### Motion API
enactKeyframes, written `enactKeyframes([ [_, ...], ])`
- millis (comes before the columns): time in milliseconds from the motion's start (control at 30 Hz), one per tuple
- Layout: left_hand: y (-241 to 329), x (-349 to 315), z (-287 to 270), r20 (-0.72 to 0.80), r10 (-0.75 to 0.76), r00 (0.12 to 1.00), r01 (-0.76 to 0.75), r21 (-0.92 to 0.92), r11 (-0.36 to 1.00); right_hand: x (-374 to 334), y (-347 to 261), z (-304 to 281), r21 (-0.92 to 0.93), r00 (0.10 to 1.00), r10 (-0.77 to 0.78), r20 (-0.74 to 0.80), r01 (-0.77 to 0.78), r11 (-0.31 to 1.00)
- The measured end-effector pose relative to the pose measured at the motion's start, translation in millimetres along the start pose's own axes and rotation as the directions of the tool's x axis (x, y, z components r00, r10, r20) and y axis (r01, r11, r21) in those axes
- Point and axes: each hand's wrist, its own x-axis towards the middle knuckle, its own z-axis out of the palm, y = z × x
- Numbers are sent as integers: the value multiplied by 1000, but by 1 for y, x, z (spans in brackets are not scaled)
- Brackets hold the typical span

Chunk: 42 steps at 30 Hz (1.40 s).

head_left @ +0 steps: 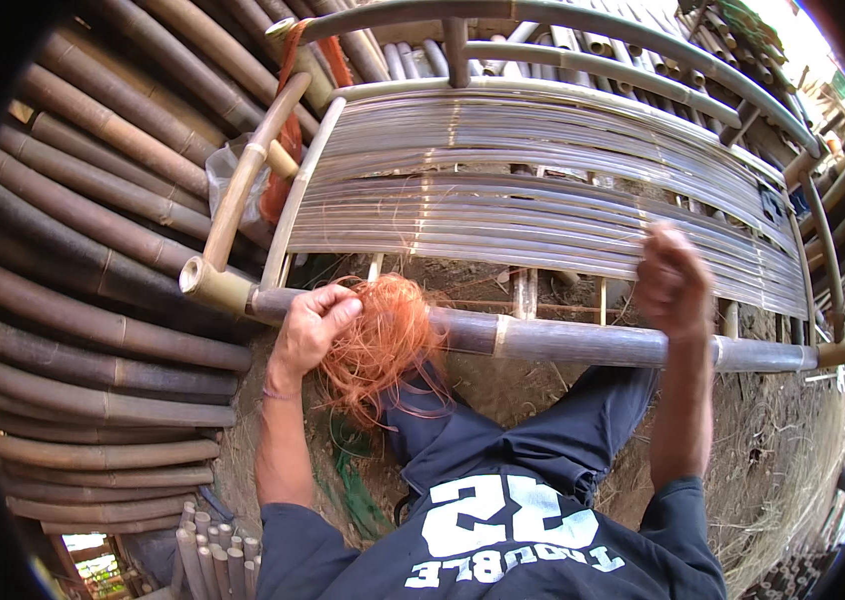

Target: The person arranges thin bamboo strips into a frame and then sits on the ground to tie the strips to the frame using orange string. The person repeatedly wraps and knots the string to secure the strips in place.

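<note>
My left hand (pixel 318 323) is closed on a loose tangle of orange string (pixel 386 345), which hangs over the front bamboo pole (pixel 563 341) of a bench. To the right, above the same pole, my right hand (pixel 674 280) is raised with its fingers curled shut. It is slightly blurred, and whatever it may pinch is too fine to make out. Just beyond both hands lies the bench seat (pixel 523 205), made of thin bamboo slats running lengthwise, with gaps between some of them.
A bamboo armrest (pixel 243 190) rises at the left, and a curved backrest rail (pixel 543 12) spans the far side. Stacked dark bamboo poles (pixel 113 365) fill the left. Short cut bamboo pieces (pixel 213 550) stand at lower left. Green netting (pixel 358 480) lies on the dirt floor.
</note>
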Motion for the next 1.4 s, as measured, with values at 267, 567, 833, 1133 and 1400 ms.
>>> enactKeyframes([
  [267, -56, -9, -86, -213, -50, 976, 67, 73, 995, -143, -129, -111, -790, 747, -352, -564, -364, 493],
  [567, -45, 42, -61, -61, 10, 998, 8, 288, 958, -255, -163, -217, -816, 724, -540, -429, -567, -112],
  [833, -31, 63, 26, -139, 401, 905, -120, 822, 557, -262, -112, -208, -527, 535, -313, -784, -841, -118],
  [1133, -63, 87, 72, -54, -184, 981, 122, 917, 380, -46, 103, -4, -978, 967, -254, 6, -47, -202],
  [1400, -70, 42, 25, -51, 153, 987, -86, 636, 767, 8, 186, -51, -979, 989, -128, -76, -98, -181],
])
